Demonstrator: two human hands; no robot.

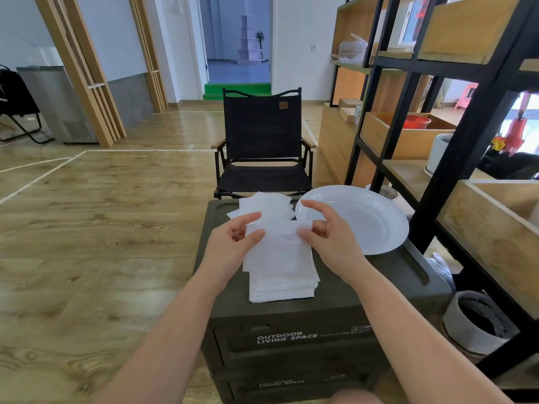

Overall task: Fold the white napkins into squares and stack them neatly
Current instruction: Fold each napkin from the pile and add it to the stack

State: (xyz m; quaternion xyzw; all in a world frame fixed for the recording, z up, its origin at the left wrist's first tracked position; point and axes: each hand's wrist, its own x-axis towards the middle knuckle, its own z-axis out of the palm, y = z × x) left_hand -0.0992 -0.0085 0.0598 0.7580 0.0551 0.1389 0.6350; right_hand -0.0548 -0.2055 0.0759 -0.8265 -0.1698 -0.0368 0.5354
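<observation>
- A white napkin (275, 252) is being held up by its top edge w/ both hands, just above the near stack of napkins (283, 287).
- The napkin's top-left corner is being pinched by the left hand (233, 243) btwn thumb and forefinger; other fingers are curled loosely.
- Its top-right corner is being gripped by the right hand (326, 237), thumb on the paper, forefinger arched above; exact contact under the fingers is hard to tell.
- The near stack is being kept on top of a dark green storage box (364, 287) marked "OUTDOOR LIVING SPACE".
- A looser pile of napkins (264, 207) is lying at the box's far edge, approx. behind the hands.
- A white plate (373, 223) is resting on the box's right side, beside that far pile.
- A black folding chair (262, 135) is standing beyond the box.
</observation>
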